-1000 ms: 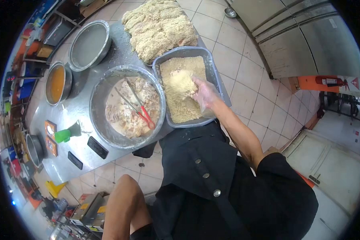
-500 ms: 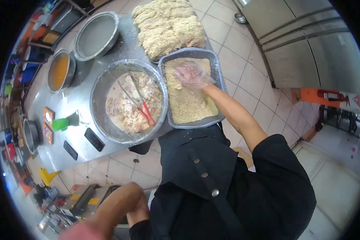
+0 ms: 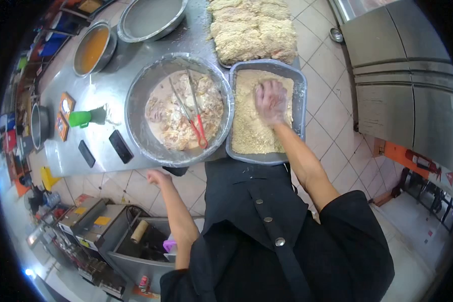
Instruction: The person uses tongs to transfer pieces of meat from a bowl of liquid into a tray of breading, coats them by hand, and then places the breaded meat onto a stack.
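My right hand (image 3: 272,102), in a clear plastic glove, presses down into pale crumbs (image 3: 251,136) in a grey rectangular tub (image 3: 300,108). Its fingers are bent, the fingertips are hidden, and anything under them cannot be made out. My left hand (image 3: 158,177) hangs in the air short of the table's front edge, bare and closed, with nothing visible in it. Left of the tub, a large round metal bowl (image 3: 134,133) holds wet, floury pieces (image 3: 206,103). Red-handled tongs (image 3: 199,131) rest on them.
Crumb-coated pieces (image 3: 254,30) are piled behind the tub. On the steel table (image 3: 60,151) are an empty bowl (image 3: 151,20), a bowl of orange liquid (image 3: 93,50), a green cup (image 3: 80,119) and two phones (image 3: 120,146). Steel cabinets (image 3: 387,110) stand at the right.
My left hand has swung up and forward from low at the left toward the table edge. My right hand has shifted on the crumbs, its fingers now more bent. The view has turned.
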A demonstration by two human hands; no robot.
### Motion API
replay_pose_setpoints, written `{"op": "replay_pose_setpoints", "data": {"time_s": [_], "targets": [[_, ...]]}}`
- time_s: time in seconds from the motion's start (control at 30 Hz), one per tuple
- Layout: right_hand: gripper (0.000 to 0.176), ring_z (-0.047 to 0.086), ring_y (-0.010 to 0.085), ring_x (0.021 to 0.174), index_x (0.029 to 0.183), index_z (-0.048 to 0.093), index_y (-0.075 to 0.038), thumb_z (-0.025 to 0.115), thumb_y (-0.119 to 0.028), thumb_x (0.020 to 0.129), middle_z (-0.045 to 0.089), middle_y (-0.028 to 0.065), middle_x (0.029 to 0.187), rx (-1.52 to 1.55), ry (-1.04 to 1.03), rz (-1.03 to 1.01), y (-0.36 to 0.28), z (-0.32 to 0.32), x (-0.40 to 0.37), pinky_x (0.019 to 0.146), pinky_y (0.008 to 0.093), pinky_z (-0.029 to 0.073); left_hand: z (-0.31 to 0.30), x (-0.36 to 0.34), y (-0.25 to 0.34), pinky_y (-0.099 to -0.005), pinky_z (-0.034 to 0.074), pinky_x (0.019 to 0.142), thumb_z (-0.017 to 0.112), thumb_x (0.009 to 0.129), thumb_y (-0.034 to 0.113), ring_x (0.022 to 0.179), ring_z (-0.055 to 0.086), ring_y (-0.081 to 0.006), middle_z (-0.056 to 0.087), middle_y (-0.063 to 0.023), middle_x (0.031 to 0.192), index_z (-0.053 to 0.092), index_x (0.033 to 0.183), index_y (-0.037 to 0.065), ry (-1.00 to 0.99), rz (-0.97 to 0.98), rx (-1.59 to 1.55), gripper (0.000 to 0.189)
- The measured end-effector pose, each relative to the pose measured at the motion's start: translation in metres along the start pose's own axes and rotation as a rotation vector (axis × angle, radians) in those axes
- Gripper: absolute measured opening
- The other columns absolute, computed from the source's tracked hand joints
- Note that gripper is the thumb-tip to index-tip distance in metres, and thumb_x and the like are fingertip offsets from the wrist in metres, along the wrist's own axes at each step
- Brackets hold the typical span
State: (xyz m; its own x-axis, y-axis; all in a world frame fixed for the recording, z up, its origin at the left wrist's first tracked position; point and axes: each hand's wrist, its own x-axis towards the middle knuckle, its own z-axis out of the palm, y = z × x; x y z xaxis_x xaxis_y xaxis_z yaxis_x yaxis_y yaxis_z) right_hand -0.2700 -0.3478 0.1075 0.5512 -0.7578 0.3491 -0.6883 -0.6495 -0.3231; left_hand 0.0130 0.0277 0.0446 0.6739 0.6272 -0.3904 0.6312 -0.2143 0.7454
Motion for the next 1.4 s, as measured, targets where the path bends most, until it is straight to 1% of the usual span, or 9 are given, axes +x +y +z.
{"op": "replay_pose_setpoints", "data": {"time_s": [0.13, 0.43, 0.6, 0.77, 1.0, 1.07, 1.17, 1.33, 1.4], "targets": [[0.026, 0.059, 0.0379, 0.108, 0.112, 0.063, -0.005, 0.057, -0.027, 0.099, 0.062, 0.0172, 0.113, 0.064, 0.020, 0.203, 0.008, 0.013, -0.002, 0.093, 0.0512, 0.046, 0.043, 0.033, -0.053, -0.0528, 0.054, 0.090, 0.040, 0.104, 0.043, 0.109, 0.065, -0.0421, 0.063, -0.0278, 0.123, 0.047, 0.128, -0.001, -0.250, 0.114, 0.055, 0.050], [0.038, 0.056, 0.0376, 0.113, 0.119, 0.060, -0.002, 0.053, -0.035, 0.100, 0.060, 0.0222, 0.114, -0.038, 0.054, 0.341, -0.005, 0.020, -0.027, 0.103, 0.0508, 0.041, 0.063, -0.025, -0.025, -0.0539, 0.054, 0.085, 0.039, 0.105, 0.045, 0.103, 0.066, -0.0431, 0.065, -0.0276, 0.115, 0.047, 0.124, -0.001, 0.145, 0.167, 0.260, 0.050], [0.068, 0.056, 0.0416, 0.128, 0.139, 0.055, 0.003, 0.063, -0.046, 0.093, 0.060, 0.0262, 0.138, 0.033, -0.705, 0.517, 0.005, -0.055, -0.018, 0.111, 0.0480, 0.042, 0.062, -0.025, -0.025, -0.0545, 0.053, 0.083, 0.039, 0.105, 0.046, 0.100, 0.066, -0.0437, 0.066, -0.0275, 0.111, 0.047, 0.122, -0.001, 0.209, 0.149, 0.314, 0.051], [0.074, 0.063, 0.0328, 0.123, 0.142, 0.057, -0.003, 0.081, -0.040, 0.084, 0.066, 0.0205, 0.132, 0.192, -1.177, 0.119, 0.035, -0.074, 0.000, 0.107, 0.0446, 0.048, 0.066, -0.024, -0.026, -0.0551, 0.053, 0.081, 0.039, 0.106, 0.047, 0.096, 0.067, -0.0443, 0.067, -0.0275, 0.107, 0.047, 0.120, -0.001, 0.251, 0.111, 0.327, 0.051], [0.057, 0.066, 0.0328, 0.115, 0.137, 0.061, -0.008, 0.077, -0.013, 0.083, 0.068, 0.0193, 0.127, 0.460, -0.744, 0.228, 0.030, -0.106, 0.024, 0.099, 0.0423, 0.052, 0.075, -0.019, -0.027, -0.0559, 0.053, 0.077, 0.039, 0.106, 0.048, 0.091, 0.068, -0.0451, 0.069, -0.0273, 0.101, 0.047, 0.117, -0.002, 0.305, 0.087, 0.332, 0.052], [0.034, 0.067, 0.0389, 0.101, 0.119, 0.067, -0.003, 0.070, -0.006, 0.085, 0.069, 0.0204, 0.112, 0.166, -0.398, -0.107, 0.036, -0.094, 0.008, 0.091, 0.0471, 0.053, 0.075, -0.019, -0.025, -0.0561, 0.052, 0.076, 0.038, 0.106, 0.049, 0.090, 0.068, -0.0453, 0.069, -0.0273, 0.099, 0.047, 0.117, -0.002, 0.310, 0.087, 0.335, 0.052], [0.013, 0.065, 0.0443, 0.091, 0.100, 0.067, -0.001, 0.065, -0.007, 0.088, 0.066, 0.0209, 0.093, 0.030, -0.241, -0.129, 0.017, -0.081, -0.037, 0.083, 0.0528, 0.053, 0.072, -0.022, -0.020, -0.0563, 0.052, 0.075, 0.038, 0.107, 0.050, 0.089, 0.068, -0.0456, 0.069, -0.0273, 0.097, 0.047, 0.116, -0.001, 0.273, 0.096, 0.335, 0.053], [0.018, 0.064, 0.0465, 0.088, 0.091, 0.067, -0.004, 0.057, -0.018, 0.093, 0.066, 0.0272, 0.087, -0.147, -0.444, -0.091, 0.033, -0.023, -0.132, 0.082, 0.0546, 0.052, 0.069, -0.026, -0.019, -0.0565, 0.051, 0.073, 0.038, 0.107, 0.051, 0.086, 0.067, -0.0461, 0.069, -0.0273, 0.094, 0.047, 0.115, -0.001, 0.240, 0.078, 0.334, 0.054], [0.047, 0.055, 0.0406, 0.131, 0.137, 0.059, 0.003, 0.059, -0.026, 0.100, 0.058, 0.0288, 0.140, 0.064, -0.920, 0.847, -0.009, -0.049, -0.088, 0.112, 0.0452, 0.043, 0.066, -0.027, -0.019, -0.0566, 0.051, 0.072, 0.037, 0.107, 0.051, 0.085, 0.067, -0.0463, 0.069, -0.0273, 0.092, 0.047, 0.114, -0.001, 0.237, 0.074, 0.333, 0.054]]}}
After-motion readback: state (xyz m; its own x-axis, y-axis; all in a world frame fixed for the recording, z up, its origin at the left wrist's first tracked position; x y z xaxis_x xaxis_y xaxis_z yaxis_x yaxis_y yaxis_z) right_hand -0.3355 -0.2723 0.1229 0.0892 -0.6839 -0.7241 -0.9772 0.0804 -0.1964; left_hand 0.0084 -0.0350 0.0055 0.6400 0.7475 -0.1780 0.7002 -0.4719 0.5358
